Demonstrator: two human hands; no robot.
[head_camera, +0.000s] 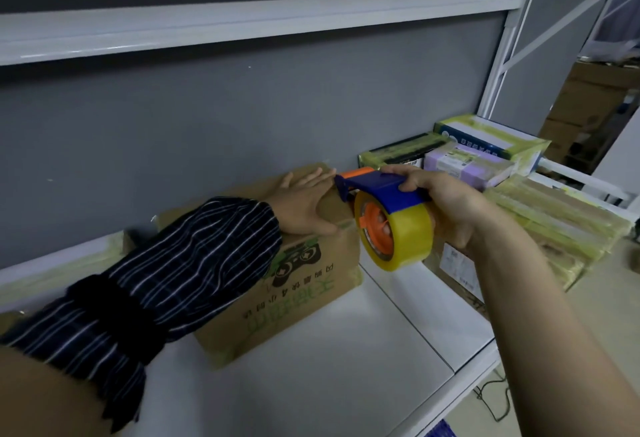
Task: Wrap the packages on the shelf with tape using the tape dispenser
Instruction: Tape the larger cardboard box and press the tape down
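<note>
A brown cardboard box [298,284] with green print lies on the white shelf [346,350], against the grey back wall. My left hand [304,201] rests flat on the box's top with straight fingers, in a striped sleeve cover. My right hand [446,204] grips a blue and orange tape dispenser [377,187] carrying a yellowish tape roll [401,232]. The dispenser's front end touches the box's top right edge, just beside my left hand's fingers.
Several taped packages [485,156] are stacked at the shelf's right end, with flat taped parcels [561,218] in front of them. Another parcel [457,270] lies under my right wrist. A shelf board [242,24] runs overhead. A white upright post [502,56] stands at the right.
</note>
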